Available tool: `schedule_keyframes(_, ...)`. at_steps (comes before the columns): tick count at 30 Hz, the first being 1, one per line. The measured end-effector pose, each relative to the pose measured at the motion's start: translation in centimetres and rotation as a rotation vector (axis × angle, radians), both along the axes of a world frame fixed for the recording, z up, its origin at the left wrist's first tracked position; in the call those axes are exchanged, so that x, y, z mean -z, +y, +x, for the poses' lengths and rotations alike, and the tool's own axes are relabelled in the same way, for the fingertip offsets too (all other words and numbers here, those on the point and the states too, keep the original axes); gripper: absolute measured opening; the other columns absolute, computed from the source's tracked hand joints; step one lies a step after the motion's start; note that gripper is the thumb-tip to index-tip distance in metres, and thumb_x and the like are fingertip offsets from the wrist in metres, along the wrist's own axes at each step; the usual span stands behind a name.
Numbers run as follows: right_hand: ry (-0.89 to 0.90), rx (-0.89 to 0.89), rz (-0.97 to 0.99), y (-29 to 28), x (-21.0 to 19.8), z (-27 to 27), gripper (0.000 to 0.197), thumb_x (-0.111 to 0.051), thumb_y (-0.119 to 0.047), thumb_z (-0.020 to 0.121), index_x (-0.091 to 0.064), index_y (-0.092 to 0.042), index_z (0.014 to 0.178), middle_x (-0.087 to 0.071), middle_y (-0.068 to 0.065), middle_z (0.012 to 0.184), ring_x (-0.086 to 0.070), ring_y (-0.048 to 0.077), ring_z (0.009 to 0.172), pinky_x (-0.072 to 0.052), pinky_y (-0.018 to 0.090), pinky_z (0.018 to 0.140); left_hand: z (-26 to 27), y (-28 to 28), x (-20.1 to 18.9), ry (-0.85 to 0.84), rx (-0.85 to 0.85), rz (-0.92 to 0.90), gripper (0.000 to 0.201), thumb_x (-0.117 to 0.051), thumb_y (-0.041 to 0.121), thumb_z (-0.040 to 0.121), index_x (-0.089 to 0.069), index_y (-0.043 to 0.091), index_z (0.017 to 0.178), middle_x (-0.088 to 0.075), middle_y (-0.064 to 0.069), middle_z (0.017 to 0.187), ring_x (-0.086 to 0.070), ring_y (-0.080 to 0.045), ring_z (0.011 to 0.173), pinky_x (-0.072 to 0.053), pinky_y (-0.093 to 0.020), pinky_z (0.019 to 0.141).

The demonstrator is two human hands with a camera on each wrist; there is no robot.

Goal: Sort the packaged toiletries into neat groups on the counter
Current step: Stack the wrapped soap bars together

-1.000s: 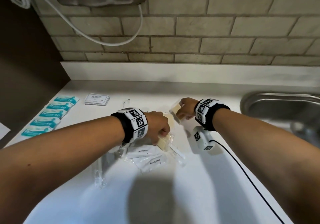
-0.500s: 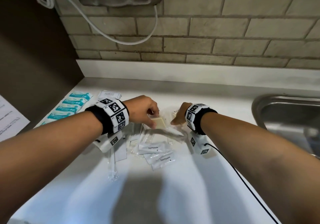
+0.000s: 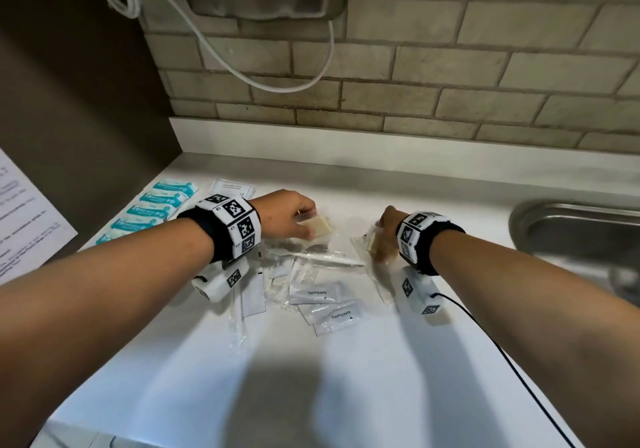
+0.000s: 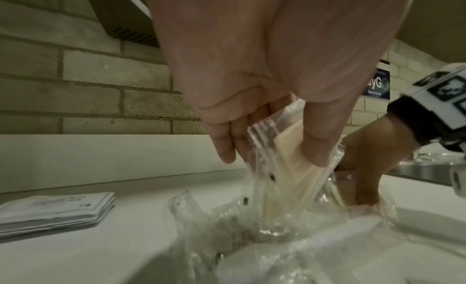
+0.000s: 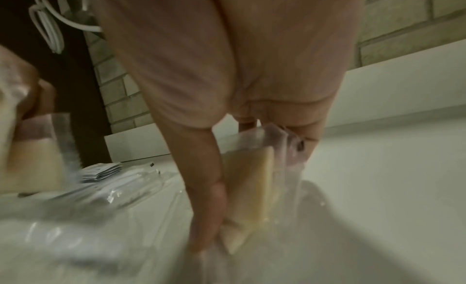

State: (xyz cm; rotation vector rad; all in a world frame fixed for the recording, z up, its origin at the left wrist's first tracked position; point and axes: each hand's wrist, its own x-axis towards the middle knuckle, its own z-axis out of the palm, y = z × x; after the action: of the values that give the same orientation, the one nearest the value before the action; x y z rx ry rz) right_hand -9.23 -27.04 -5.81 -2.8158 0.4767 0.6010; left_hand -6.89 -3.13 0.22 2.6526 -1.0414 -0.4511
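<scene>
My left hand [image 3: 298,219] [image 4: 267,148] pinches a cream soap bar in a clear wrapper [image 3: 318,226] [image 4: 292,164] above the loose pile of clear packets [image 3: 311,267]. My right hand [image 3: 384,236] [image 5: 252,198] grips a second wrapped cream soap bar [image 3: 370,243] [image 5: 252,196], tilted on edge at the pile's right side. Two white toothpaste sachets [image 3: 317,293] lie in front of the pile. A row of teal packets [image 3: 156,205] lines the counter's left edge, and a stack of white sachets [image 3: 232,188] [image 4: 55,210] sits behind them.
The white counter [image 3: 311,378] ends at a brick wall behind and a dark panel on the left. A steel sink [image 3: 571,226] lies at the right. A black cable [image 3: 512,368] runs from my right wrist unit. A printed sheet [image 3: 20,219] hangs at far left.
My left hand has lifted a soap bar from the pile and carried it back and leftward. My right hand has dropped with its soap bar to the pile's right edge.
</scene>
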Motion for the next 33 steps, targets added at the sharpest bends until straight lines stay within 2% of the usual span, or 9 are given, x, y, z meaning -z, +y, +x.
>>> schedule_keyframes(4, -0.092, 0.011, -0.005, -0.3, -1.3, -1.3, 0.059, -0.088, -0.021, 0.061, -0.061, -0.014, 0.113, -0.064, 0.003, 0.119, -0.065, 0.026, 0.101, -0.052, 0.031, 0.084, -0.1, -0.2, 0.4, -0.008, -0.056, -0.017, 0.029, -0.068, 0.025, 0.089, -0.057, 0.013, 0.114, -0.061, 0.002, 0.104, -0.055, -0.016, 0.084, -0.036, -0.015, 0.058)
schedule_keyframes(8, -0.344, 0.02, 0.206, -0.1, -4.3, -1.1, 0.052, -0.085, -0.006, 0.065, -0.06, -0.011, 0.111, -0.064, 0.008, 0.105, -0.062, 0.028, 0.1, -0.047, 0.025, 0.072, 0.3, -0.2, 0.3, 0.005, -0.159, -0.118, 0.054, -0.072, 0.019, 0.087, -0.041, 0.016, 0.131, -0.061, -0.006, 0.118, -0.059, -0.021, 0.088, -0.043, -0.024, 0.062)
schedule_keyframes(11, -0.409, -0.098, 0.384, 1.7, -7.0, -1.9, 0.061, -0.086, 0.0, 0.061, -0.056, -0.014, 0.113, -0.055, 0.002, 0.097, -0.058, 0.024, 0.083, -0.045, 0.022, 0.058, 0.7, 0.5, -0.3, -0.033, -0.261, -0.215, 0.06, -0.081, 0.02, 0.077, -0.044, 0.018, 0.124, -0.061, -0.006, 0.109, -0.06, -0.021, 0.09, -0.047, -0.026, 0.066)
schedule_keyframes(16, -0.229, -0.339, 0.494, 7.5, -8.0, -3.0, 0.07, -0.089, 0.001, 0.056, -0.05, -0.02, 0.111, -0.054, -0.005, 0.093, -0.059, 0.02, 0.069, -0.052, 0.027, 0.054, 1.3, 3.4, -1.2, -0.003, -0.353, -0.369, 0.049, -0.09, 0.022, 0.066, -0.063, 0.017, 0.106, -0.067, 0.001, 0.093, -0.061, -0.012, 0.078, -0.048, -0.021, 0.062)
schedule_keyframes(21, -0.346, -0.348, 0.495, 12.8, -7.4, -2.2, 0.069, -0.092, -0.007, 0.053, -0.048, -0.014, 0.106, -0.054, -0.002, 0.088, -0.051, 0.012, 0.067, -0.046, 0.025, 0.055, 2.0, 7.6, -0.7, 0.174, -0.263, -0.457, 0.052, -0.08, 0.017, 0.079, -0.063, 0.015, 0.127, -0.069, 0.0, 0.117, -0.065, -0.01, 0.098, -0.05, -0.028, 0.094)
schedule_keyframes(23, -0.407, -0.341, 0.518, 15.0, -6.9, -1.4, 0.071, -0.092, -0.006, 0.051, -0.043, -0.015, 0.101, -0.053, -0.001, 0.084, -0.048, 0.011, 0.063, -0.043, 0.025, 0.053, 2.3, 9.7, -0.3, 0.185, -0.217, -0.426, 0.049, -0.072, 0.015, 0.087, -0.059, 0.017, 0.134, -0.067, 0.001, 0.122, -0.064, -0.01, 0.104, -0.048, -0.028, 0.097)
schedule_keyframes(26, -0.443, -0.307, 0.573, 18.7, -6.2, -0.3, 0.073, -0.092, -0.001, 0.049, -0.039, -0.015, 0.097, -0.05, -0.002, 0.08, -0.046, 0.015, 0.065, -0.045, 0.032, 0.058, 2.8, 12.5, 0.8, 0.183, -0.238, -0.395, 0.043, -0.06, 0.01, 0.094, -0.057, 0.021, 0.136, -0.069, -0.002, 0.12, -0.066, -0.018, 0.101, -0.052, -0.032, 0.093)
schedule_keyframes(29, -0.476, -0.284, 0.593, 22.4, -5.5, 0.8, 0.075, -0.093, -0.001, 0.047, -0.038, -0.015, 0.097, -0.048, -0.002, 0.078, -0.044, 0.016, 0.064, -0.045, 0.037, 0.064, 2.8, 15.1, 1.7, 0.319, -0.326, -0.515, 0.031, -0.047, 0.007, 0.099, -0.063, 0.016, 0.124, -0.067, -0.006, 0.111, -0.061, -0.017, 0.09, -0.049, -0.025, 0.079)
schedule_keyframes(33, -0.488, -0.24, 0.591, 26.1, -5.2, 2.0, 0.077, -0.094, -0.006, 0.047, -0.039, -0.015, 0.1, -0.051, -0.001, 0.083, -0.047, 0.016, 0.068, -0.049, 0.037, 0.065, 2.7, 18.3, 1.1, 0.421, -0.363, -0.545, 0.035, -0.042, 0.047, 0.099, -0.07, 0.026, 0.103, -0.071, 0.008, 0.086, -0.063, -0.009, 0.078, -0.049, -0.027, 0.076)
